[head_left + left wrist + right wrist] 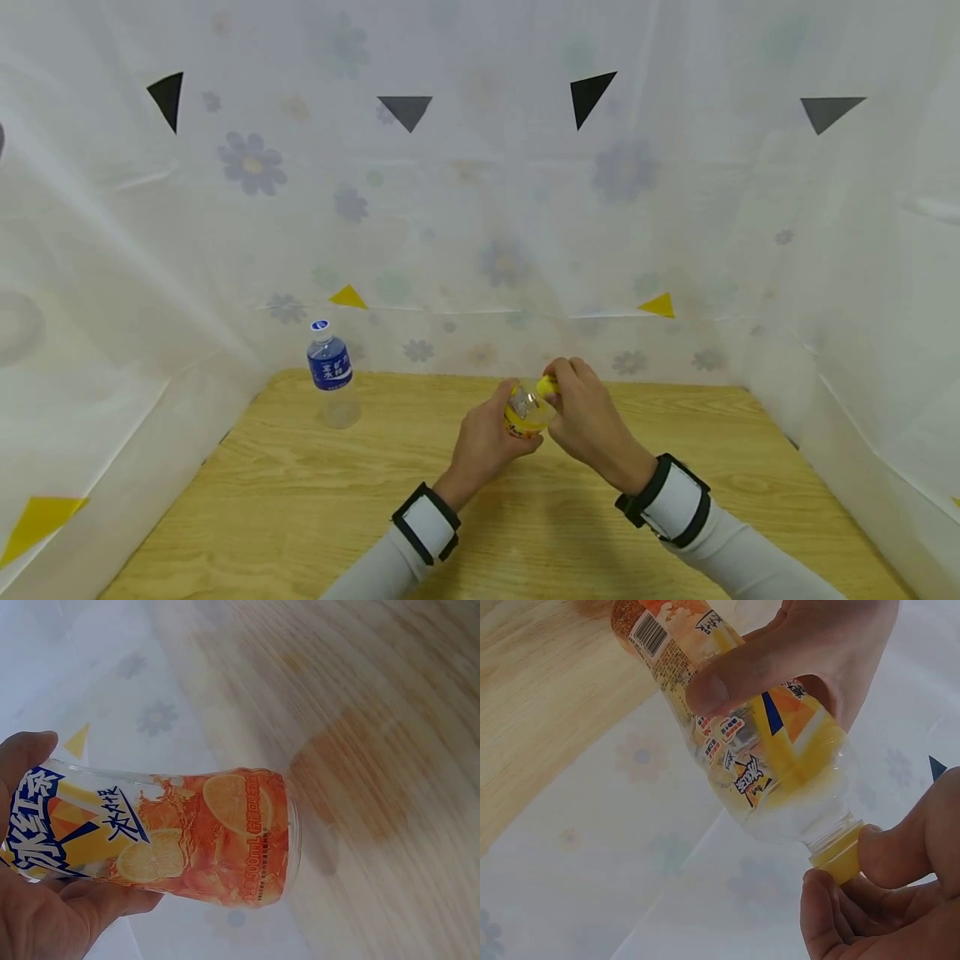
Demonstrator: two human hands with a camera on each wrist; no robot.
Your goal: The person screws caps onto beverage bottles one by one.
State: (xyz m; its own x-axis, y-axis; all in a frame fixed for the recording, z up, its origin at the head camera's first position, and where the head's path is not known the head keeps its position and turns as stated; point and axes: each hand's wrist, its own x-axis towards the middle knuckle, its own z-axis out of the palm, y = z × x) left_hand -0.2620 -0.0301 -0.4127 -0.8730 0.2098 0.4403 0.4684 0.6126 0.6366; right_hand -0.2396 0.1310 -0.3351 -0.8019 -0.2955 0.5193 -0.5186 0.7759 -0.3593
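Observation:
My left hand (486,439) grips the body of a clear plastic iced tea bottle (217,832) with an orange and yellow label. In the right wrist view the bottle leans, its neck towards my right hand. A yellow cap (838,855) sits at the mouth of the neck, and my right hand (590,421) pinches it between thumb and fingers. Whether the cap's thread is engaged, I cannot tell. The bottle's base hangs above the wooden table (300,517); inside, it looks clear, with no liquid visible.
A second clear bottle (330,367) with a blue label and a white-and-blue cap stands upright at the table's back left. White flowered sheeting (480,217) walls in the back and both sides, with black, grey and yellow triangles on it.

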